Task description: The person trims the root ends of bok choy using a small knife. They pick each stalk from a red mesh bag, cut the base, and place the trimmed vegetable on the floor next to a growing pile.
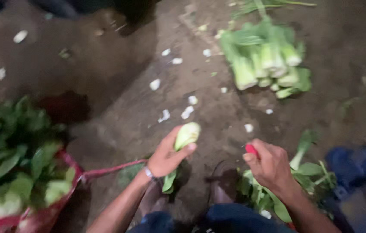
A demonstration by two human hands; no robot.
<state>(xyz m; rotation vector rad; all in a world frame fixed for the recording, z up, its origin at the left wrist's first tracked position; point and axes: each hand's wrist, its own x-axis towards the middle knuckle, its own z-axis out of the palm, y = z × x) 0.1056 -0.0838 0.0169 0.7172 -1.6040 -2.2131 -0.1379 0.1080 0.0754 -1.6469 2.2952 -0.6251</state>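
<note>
Holding bok choy (186, 135) (red basket (68, 162) brimming).

Single head-mounted view, aimed steeply downward and forward over the wearer's knees. Left hand (168, 157) and right hand (269, 166) framed close, in the lower centre. Dirt floor (118, 116) filled most of the frame, reaching to a pile of trimmed greens (265, 58) further ahead. Slightly blurred. No second view for overlap.

bok choy (186, 137) | pale green, base up | left hand (165, 157) grip
</note>
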